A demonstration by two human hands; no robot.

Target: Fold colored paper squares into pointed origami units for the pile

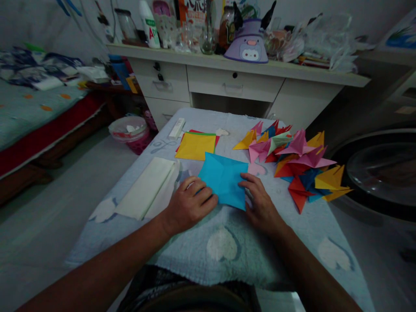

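Observation:
A square sheet of blue origami paper with faint crease lines lies slightly tilted in front of me. My left hand is closed, its curled fingers over the sheet's left edge and lower left corner. On the opposite side, my right hand grips the right edge, fingertips on top and thumb low by the near corner. Beyond the sheet rests a small stack of yellow paper, with red and green edges showing under it. To the right sits a heap of folded paper cranes in several colours.
A folded white sheet and a small white box lie left on the heart-patterned tablecloth. Behind stands a cabinet with a cluttered top. A pink bin is left; a washing machine is right.

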